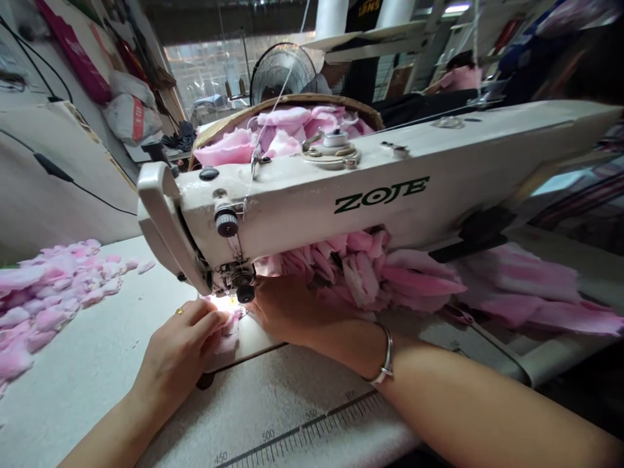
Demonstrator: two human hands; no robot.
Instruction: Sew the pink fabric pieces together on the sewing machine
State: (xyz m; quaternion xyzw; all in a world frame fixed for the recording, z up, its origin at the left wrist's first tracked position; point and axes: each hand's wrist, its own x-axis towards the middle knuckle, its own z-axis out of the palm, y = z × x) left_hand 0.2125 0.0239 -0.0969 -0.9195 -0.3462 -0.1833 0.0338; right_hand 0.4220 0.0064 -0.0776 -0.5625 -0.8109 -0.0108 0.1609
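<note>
A white sewing machine (292, 201) stands in front of me, its lamp lighting the needle area brightly. At the left of the needle, my left hand (178, 344) has its fingers closed on a small pink fabric piece (228, 335), which lies on the machine bed. My right hand (292, 311) reaches under the machine's arm, close to the right of the needle. Its fingers are curled, with the tips partly hidden by the machine head, and what they hold cannot be made out. Gathered pink fabric (361, 276) lies beyond the right hand.
A heap of small pink pieces (53, 305) covers the table's left side. More pink fabric (531, 286) trails off right. Behind the machine are a basket of pink fabric (287, 130) and a fan (283, 73). A ruler scale (302, 429) marks the front edge. Other people sit farther back.
</note>
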